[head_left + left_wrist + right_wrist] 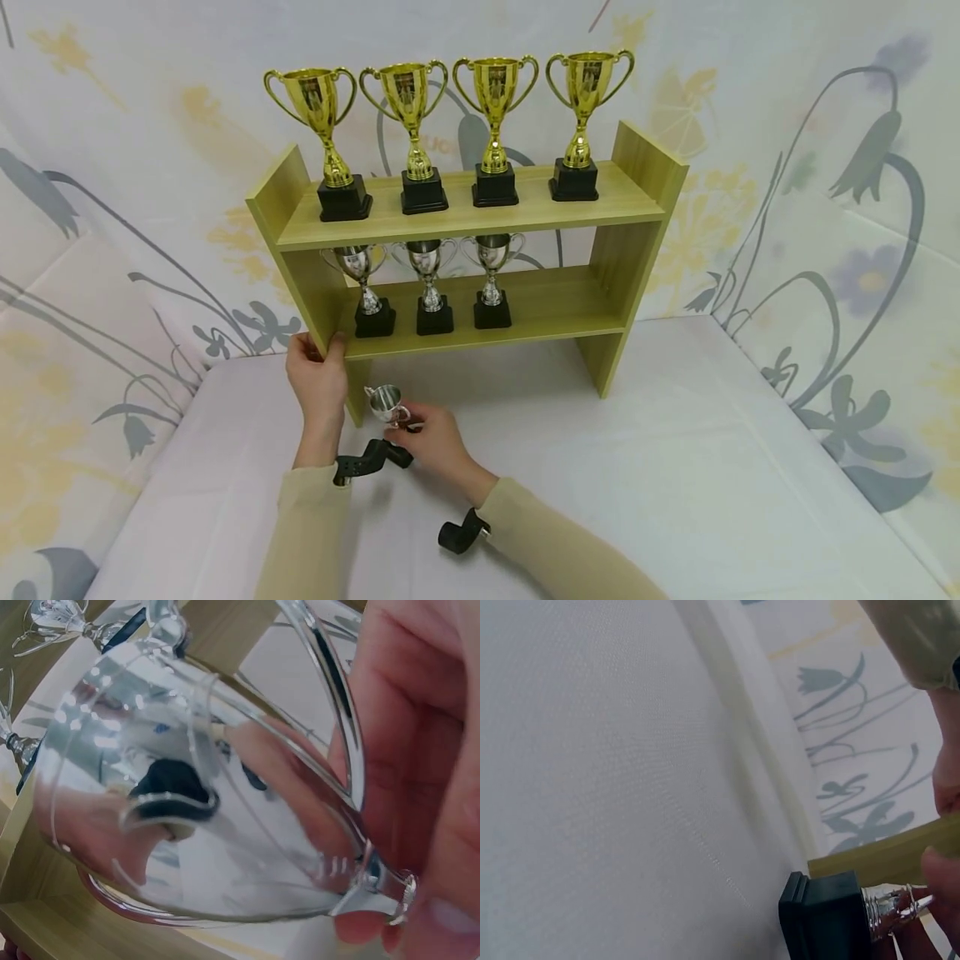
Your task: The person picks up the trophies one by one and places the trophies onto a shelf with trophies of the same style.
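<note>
My right hand (438,437) pinches a silver trophy cup (386,403) by its stem, below the shelf's lower board at the left. In the left wrist view the shiny cup (172,795) fills the middle, with right-hand fingers (409,712) at its narrow stem. Its black base (825,915) shows low in the right wrist view. My left hand (320,383) grips the lower left side panel of a wooden shelf (480,342), thumb at the front edge. Three silver trophies (491,271) stand in a row on the lower board, left of its right end.
Several gold trophies (495,100) on black bases line the top board. A white cloth (675,467) covers the table under the shelf. Behind hangs a flower-patterned backdrop (787,208). Black wrist mounts (461,533) stick out from both sleeves.
</note>
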`<state>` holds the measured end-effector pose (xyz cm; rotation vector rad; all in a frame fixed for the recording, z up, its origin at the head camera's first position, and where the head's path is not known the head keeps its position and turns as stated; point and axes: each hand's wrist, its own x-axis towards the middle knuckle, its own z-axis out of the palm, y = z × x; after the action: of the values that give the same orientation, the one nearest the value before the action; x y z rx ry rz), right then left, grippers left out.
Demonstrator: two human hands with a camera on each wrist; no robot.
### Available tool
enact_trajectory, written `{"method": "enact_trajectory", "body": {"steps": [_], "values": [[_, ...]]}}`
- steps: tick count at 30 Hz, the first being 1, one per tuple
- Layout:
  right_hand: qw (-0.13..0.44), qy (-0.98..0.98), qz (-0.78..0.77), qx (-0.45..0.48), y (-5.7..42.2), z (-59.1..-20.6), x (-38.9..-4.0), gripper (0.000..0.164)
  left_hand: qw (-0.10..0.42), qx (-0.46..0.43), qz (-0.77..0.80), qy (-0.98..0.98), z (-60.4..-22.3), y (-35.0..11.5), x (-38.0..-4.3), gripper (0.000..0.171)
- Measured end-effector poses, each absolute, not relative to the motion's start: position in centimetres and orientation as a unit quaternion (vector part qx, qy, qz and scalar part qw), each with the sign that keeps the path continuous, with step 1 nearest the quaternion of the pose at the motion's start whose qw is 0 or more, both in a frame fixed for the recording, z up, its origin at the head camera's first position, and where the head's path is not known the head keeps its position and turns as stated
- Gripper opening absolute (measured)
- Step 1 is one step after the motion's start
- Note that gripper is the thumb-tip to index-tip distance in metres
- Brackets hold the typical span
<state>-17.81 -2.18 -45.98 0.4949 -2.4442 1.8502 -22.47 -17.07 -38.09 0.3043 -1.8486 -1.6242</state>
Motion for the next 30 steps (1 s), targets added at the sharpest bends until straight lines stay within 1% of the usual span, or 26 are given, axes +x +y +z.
{"method": "enact_trajectory", "body": {"steps": [4, 10, 15, 21, 30], "values": [[0.042, -0.798, 0.578, 0.164, -2.47, -46.24, -17.65, 0.017, 0.329, 0.121, -0.620, -0.702, -38.03, -17.07, -22.41, 0.019], [0.081, -0.814, 0.545, 0.185, -2.90, -46.70, -17.45, 0.015, 0.332, 0.129, -0.612, -0.706, -37.88, -17.21, -22.24, 0.019], [0.080, -0.822, 0.533, 0.184, -2.85, -46.74, -17.45, 0.015, 0.339, 0.125, -0.622, -0.694, -37.92, -17.12, -22.38, 0.019], [0.079, -0.826, 0.530, 0.176, -2.60, -46.55, -17.54, 0.014, 0.333, 0.121, -0.626, -0.694, -37.95, -16.92, -22.50, 0.019], [0.085, -0.810, 0.558, 0.157, -2.50, -46.56, -17.36, 0.013, 0.333, 0.119, -0.636, -0.686, -37.98, -16.67, -22.51, 0.020]]}}
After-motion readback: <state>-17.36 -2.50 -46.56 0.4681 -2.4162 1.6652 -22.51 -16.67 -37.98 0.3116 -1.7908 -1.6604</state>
